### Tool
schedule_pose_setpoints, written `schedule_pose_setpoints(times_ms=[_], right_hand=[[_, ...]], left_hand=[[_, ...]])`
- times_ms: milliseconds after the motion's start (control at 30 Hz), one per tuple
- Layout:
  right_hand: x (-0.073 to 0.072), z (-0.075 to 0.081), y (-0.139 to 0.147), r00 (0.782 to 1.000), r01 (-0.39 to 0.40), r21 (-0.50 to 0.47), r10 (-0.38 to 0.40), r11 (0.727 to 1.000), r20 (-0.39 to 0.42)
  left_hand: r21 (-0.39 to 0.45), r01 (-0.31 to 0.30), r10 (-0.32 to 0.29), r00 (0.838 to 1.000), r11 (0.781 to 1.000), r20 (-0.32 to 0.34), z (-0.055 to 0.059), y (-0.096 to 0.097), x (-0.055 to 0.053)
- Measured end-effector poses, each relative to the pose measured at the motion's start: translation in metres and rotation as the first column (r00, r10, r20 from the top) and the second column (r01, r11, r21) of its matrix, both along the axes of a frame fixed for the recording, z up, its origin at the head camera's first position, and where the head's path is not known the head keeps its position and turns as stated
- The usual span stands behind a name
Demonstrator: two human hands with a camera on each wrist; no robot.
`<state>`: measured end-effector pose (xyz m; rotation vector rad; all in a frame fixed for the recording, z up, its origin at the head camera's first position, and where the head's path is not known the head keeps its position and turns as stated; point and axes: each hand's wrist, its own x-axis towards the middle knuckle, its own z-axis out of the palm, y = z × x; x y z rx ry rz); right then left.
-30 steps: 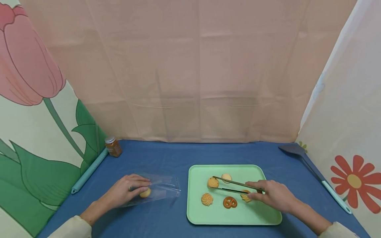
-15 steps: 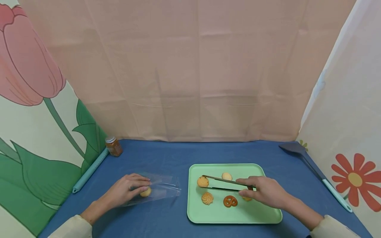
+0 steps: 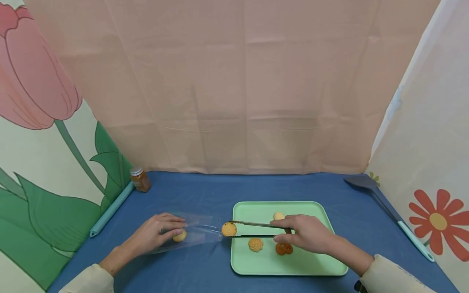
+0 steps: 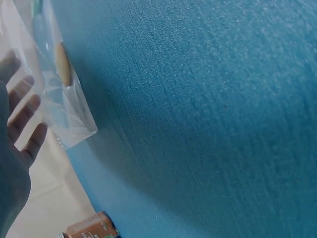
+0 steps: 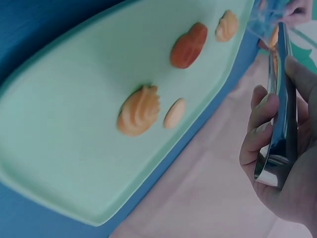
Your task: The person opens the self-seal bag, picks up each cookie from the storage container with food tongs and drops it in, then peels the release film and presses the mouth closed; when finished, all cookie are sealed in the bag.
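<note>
My left hand (image 3: 160,231) holds a clear plastic bag (image 3: 207,232) on the blue cloth, thumb on the near side and fingers on the far side. A round pale cookie (image 3: 179,236) lies inside the bag; it also shows in the left wrist view. My right hand (image 3: 305,234) grips metal tongs (image 3: 256,224). Between their tips is a round speckled cookie (image 3: 229,229), right at the bag's right end and past the left rim of the green tray (image 3: 264,266). The right wrist view shows my fingers (image 5: 260,139) wrapped around the tongs (image 5: 283,114).
On the tray are a swirl cookie (image 3: 255,244), a pretzel cookie (image 3: 283,249), a pale round cookie (image 3: 279,216) and another swirl cookie (image 5: 139,111), hidden in the head view. A spice jar (image 3: 140,180) and rolled teal item (image 3: 111,209) stand left; a spatula (image 3: 388,211) lies right.
My right hand has moved left with the tongs, carrying the speckled cookie from over the tray to the bag's right end. My left hand and the bag have stayed put.
</note>
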<state>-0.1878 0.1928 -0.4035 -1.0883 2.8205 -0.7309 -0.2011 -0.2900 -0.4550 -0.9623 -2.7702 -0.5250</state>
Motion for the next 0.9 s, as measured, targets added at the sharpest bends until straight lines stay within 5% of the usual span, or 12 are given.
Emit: schedule_pose_setpoints(times_ms=[900], right_hand=[[-0.011, -0.011, -0.061, 0.998, -0.026, 0.035, 0.024, 0.999, 0.053]], left_hand=[[0.005, -0.014, 0.014, 1.000, 1.000, 0.002, 0.001, -0.001, 0.002]])
